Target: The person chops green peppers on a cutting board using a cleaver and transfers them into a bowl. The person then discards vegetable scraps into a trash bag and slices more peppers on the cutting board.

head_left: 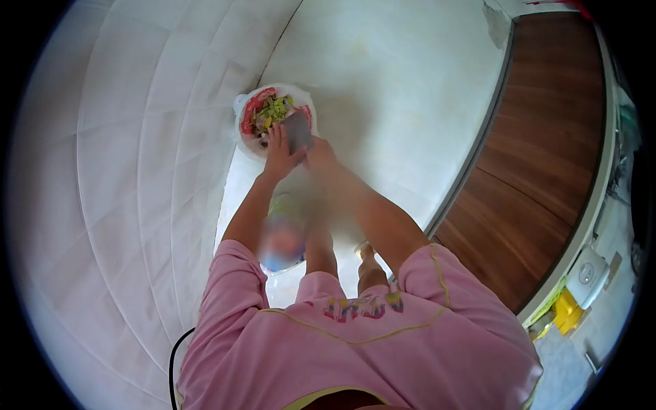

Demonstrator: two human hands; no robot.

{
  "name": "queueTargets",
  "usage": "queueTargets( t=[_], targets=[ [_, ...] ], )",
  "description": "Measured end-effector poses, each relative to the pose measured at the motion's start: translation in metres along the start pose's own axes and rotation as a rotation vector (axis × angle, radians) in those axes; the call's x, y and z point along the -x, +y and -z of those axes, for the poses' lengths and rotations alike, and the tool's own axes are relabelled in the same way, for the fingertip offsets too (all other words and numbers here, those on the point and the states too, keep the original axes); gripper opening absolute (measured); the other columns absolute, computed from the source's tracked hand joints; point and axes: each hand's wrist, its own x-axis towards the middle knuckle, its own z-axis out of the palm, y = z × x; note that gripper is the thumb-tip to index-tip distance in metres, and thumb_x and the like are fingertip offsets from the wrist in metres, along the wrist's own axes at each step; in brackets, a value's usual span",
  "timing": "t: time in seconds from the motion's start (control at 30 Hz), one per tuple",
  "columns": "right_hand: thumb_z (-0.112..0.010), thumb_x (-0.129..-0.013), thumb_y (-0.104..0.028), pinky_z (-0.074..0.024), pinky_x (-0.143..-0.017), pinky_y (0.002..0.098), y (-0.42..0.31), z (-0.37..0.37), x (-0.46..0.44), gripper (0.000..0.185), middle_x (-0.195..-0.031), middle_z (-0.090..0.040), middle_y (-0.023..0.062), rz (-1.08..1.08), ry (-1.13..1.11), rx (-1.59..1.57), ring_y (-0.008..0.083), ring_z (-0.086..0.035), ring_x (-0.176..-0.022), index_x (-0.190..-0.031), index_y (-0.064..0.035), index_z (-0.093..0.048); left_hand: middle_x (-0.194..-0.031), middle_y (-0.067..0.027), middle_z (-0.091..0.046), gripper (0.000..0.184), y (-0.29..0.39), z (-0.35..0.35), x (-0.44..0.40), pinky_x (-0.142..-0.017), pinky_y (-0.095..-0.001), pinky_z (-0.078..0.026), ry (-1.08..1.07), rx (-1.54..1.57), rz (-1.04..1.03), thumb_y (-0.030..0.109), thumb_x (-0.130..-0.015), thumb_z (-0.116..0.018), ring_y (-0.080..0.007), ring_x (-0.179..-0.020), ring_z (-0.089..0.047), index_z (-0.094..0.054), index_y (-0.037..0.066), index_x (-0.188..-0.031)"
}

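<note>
Both my arms reach forward over a round white bin with a pale liner (305,93). Inside it lie green and yellow scraps (273,113) and red pieces (251,117). A flat dark grey object (298,131) is held over the near right part of the bin. My right hand (321,152) grips its right edge, fingers closed. My left hand (279,154) is at its left side, fingers stretched out and apart, the thumb near its lower edge. What the grey object is, I cannot make out.
Tiled wall (123,157) on the left. Brown wooden cabinet doors (540,143) on the right, with a white device (588,273) and a yellow object (566,311) beyond. A blurred colourful item (282,239) lies on the white floor (403,89) near my legs.
</note>
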Motion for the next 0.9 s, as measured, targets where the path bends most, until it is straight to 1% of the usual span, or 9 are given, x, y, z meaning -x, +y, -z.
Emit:
queueTargets(
  t=[0.27, 0.3, 0.37, 0.47, 0.67, 0.77, 0.83, 0.87, 0.9],
  targets=[
    [-0.043, -0.084, -0.004, -0.0486, -0.05, 0.0334, 0.008, 0.043, 0.059, 0.053, -0.07, -0.059, 0.0124, 0.267, -0.136, 0.178, 0.0193, -0.058, -0.051, -0.136, -0.0021, -0.034, -0.15, -0.0202, -0.013, 0.087, -0.052, 0.005, -0.07, -0.112, -0.048, -0.01, 0.162, -0.114, 0.233, 0.054, -0.086, -0.049, -0.0363, -0.139, -0.006, -0.016, -0.004, -0.141],
    [-0.042, -0.085, -0.005, -0.0487, -0.051, 0.0329, 0.013, 0.047, 0.07, 0.055, -0.071, -0.059, 0.0122, 0.28, -0.134, 0.192, 0.0189, -0.058, -0.052, -0.138, -0.0036, -0.032, -0.139, -0.0211, -0.036, 0.068, -0.054, 0.011, -0.077, -0.106, -0.0451, -0.025, 0.318, -0.289, 0.218, 0.046, -0.087, -0.051, -0.0335, -0.132, -0.028, -0.038, -0.003, -0.132],
    [-0.042, -0.085, -0.006, -0.049, -0.053, 0.0309, 0.016, 0.062, 0.107, 0.057, -0.072, -0.058, 0.0114, 0.196, -0.118, 0.157, 0.0176, -0.057, -0.054, -0.141, -0.0065, -0.029, -0.112, -0.0205, -0.057, 0.042, -0.053, 0.035, -0.09, -0.091, -0.0429, -0.04, 0.229, -0.061, 0.269, 0.034, -0.087, -0.055, -0.0317, -0.11, -0.052, -0.056, -0.001, -0.111],
    [-0.042, -0.087, -0.008, -0.0493, -0.056, 0.0273, 0.019, 0.086, 0.165, 0.059, -0.072, -0.057, 0.0097, -0.089, -0.142, -0.018, 0.0143, -0.056, -0.059, -0.144, -0.0109, -0.024, -0.088, -0.0179, -0.061, 0.025, -0.048, 0.042, -0.097, -0.076, -0.0422, -0.044, 0.424, 0.0, 0.226, 0.024, -0.087, -0.057, -0.0309, -0.085, -0.059, -0.059, 0.0, -0.091],
    [-0.046, -0.089, -0.004, -0.0465, -0.057, 0.0232, 0.032, 0.111, 0.257, 0.056, -0.079, -0.057, 0.0056, -0.284, 0.033, -0.308, 0.0093, -0.053, -0.063, -0.142, -0.0135, -0.03, -0.085, -0.016, -0.061, 0.024, 0.012, 0.072, -0.091, -0.072, -0.0398, -0.045, 0.745, 0.303, 0.15, 0.024, -0.089, -0.055, -0.0311, -0.08, -0.059, -0.059, 0.0, -0.087],
    [-0.045, -0.088, 0.0, -0.0474, -0.058, 0.023, 0.047, 0.124, 0.279, 0.061, -0.079, -0.056, 0.0042, -0.298, 0.104, -0.356, 0.0091, -0.054, -0.064, -0.144, -0.014, -0.024, -0.098, -0.0151, -0.061, 0.028, -0.049, 0.035, -0.1, -0.075, -0.0373, -0.047, 0.603, 0.146, 0.234, 0.024, -0.086, -0.061, -0.0246, -0.088, -0.059, -0.058, 0.005, -0.106],
    [-0.042, -0.09, -0.002, -0.0496, -0.057, 0.0245, 0.059, 0.125, 0.297, 0.059, -0.077, -0.055, 0.0053, -0.28, 0.143, -0.405, 0.01, -0.055, -0.064, -0.144, -0.0141, -0.023, -0.122, -0.0188, -0.05, 0.054, -0.103, -0.01, -0.096, -0.09, -0.0411, -0.042, 0.376, -0.534, 0.035, 0.032, -0.078, -0.069, -0.0275, -0.11, -0.049, -0.05, 0.009, -0.122],
    [-0.043, -0.09, -0.002, -0.0492, -0.058, 0.0248, 0.058, 0.127, 0.301, 0.059, -0.077, -0.055, 0.0048, -0.315, 0.195, -0.33, 0.0102, -0.056, -0.066, -0.144, -0.013, -0.023, -0.126, -0.0185, -0.047, 0.059, -0.077, -0.014, -0.087, -0.092, -0.0418, -0.041, 0.323, -0.635, 0.213, 0.033, -0.076, -0.071, -0.0282, -0.115, -0.046, -0.048, 0.01, -0.125],
    [-0.043, -0.09, -0.002, -0.0491, -0.057, 0.0249, 0.06, 0.13, 0.305, 0.059, -0.077, -0.054, 0.0048, -0.291, 0.236, -0.353, 0.0102, -0.055, -0.065, -0.144, -0.0124, -0.023, -0.129, -0.0184, -0.046, 0.062, -0.068, -0.013, -0.093, -0.093, -0.0421, -0.04, 0.244, -0.625, 0.173, 0.033, -0.075, -0.071, -0.0294, -0.118, -0.044, -0.047, 0.011, -0.127]
  ],
)
